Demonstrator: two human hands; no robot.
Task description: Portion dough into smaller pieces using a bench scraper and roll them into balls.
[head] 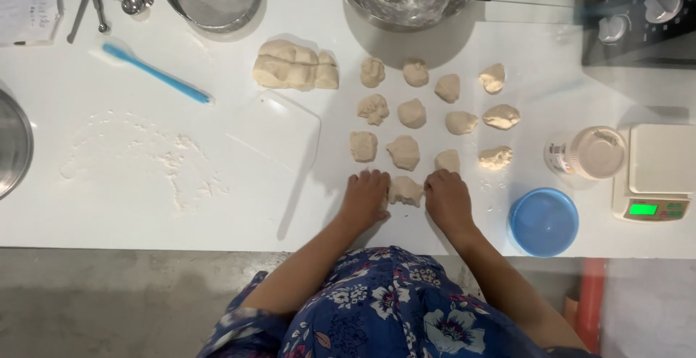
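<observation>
While both hands (406, 198) flank dough piece (405, 190) — touching.

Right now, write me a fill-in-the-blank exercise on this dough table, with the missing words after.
1. The left hand and right hand press a dough piece from ____ sides.
2. The spatula beside the big dough lump has a ____ handle.
3. The blue lid lies in front of the jar, next to the ____ with a green display.

Missing words: both; blue; scale
</observation>
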